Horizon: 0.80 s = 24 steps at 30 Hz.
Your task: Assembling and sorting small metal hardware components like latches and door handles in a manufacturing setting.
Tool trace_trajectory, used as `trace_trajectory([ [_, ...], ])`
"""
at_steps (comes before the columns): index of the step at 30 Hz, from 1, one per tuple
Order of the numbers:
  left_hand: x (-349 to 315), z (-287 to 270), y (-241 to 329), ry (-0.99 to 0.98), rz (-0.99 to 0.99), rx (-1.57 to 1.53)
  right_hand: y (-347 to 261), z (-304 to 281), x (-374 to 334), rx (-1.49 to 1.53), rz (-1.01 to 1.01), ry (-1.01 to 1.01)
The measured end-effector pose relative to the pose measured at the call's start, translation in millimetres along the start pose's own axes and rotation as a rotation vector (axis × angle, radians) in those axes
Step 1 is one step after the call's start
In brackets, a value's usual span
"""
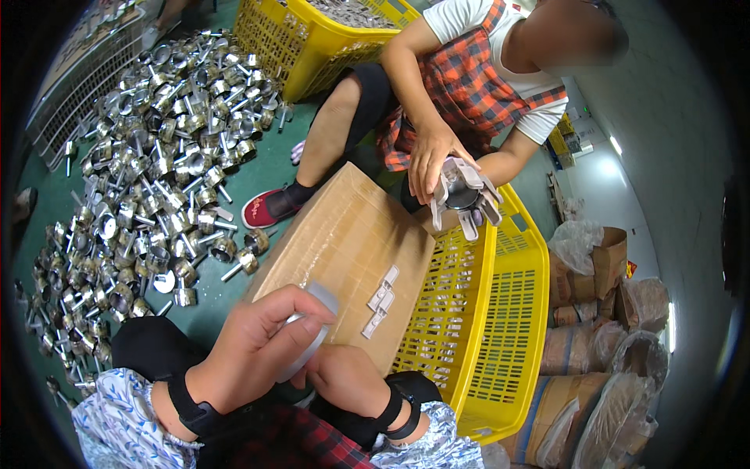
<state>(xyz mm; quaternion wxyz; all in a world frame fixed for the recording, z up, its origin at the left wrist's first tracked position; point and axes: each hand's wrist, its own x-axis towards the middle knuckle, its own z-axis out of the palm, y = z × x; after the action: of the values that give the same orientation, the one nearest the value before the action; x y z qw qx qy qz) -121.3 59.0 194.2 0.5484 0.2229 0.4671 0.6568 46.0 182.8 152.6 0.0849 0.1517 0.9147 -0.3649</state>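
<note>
My left hand is closed, pinching a smooth silvery curved metal piece between thumb and fingers. Right beside it, my right hand is curled at the lower edge of that piece; its fingertips are hidden, so I cannot make out what they grip. Beyond my hands lies a brown cardboard box, with a few small flat pale-grey pieces joined in a zigzag on top. Across from me, a co-worker's hands hold a round dark metal cup ringed by several grey clip-like parts.
A large heap of shiny metal cups with stems covers the green floor at left. One yellow crate stands right of the box, another yellow crate behind. Cartons and plastic-wrapped bundles are stacked at right. A grey crate stands far left.
</note>
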Motion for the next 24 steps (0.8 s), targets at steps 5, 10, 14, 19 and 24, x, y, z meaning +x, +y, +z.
trace_trajectory([
  [5,-2.5,-2.5,2.3,-0.060,0.011,0.053,-1.0,-0.3,3.4,0.019,-0.004,-0.017],
  [10,-0.8,-3.7,4.4,-0.086,0.013,0.069,0.7,-3.0,7.5,0.010,-0.003,0.048],
  [14,0.7,0.8,8.1,-0.054,-0.023,0.047,-2.9,-14.5,12.5,-0.028,-0.134,0.171],
  [19,-5.5,-0.4,15.8,0.002,0.073,-0.146,11.9,-52.2,8.9,-0.228,-0.060,0.369],
  [24,3.1,-20.4,18.0,0.052,0.049,-0.113,30.0,-124.0,13.0,-0.660,-0.142,0.841],
])
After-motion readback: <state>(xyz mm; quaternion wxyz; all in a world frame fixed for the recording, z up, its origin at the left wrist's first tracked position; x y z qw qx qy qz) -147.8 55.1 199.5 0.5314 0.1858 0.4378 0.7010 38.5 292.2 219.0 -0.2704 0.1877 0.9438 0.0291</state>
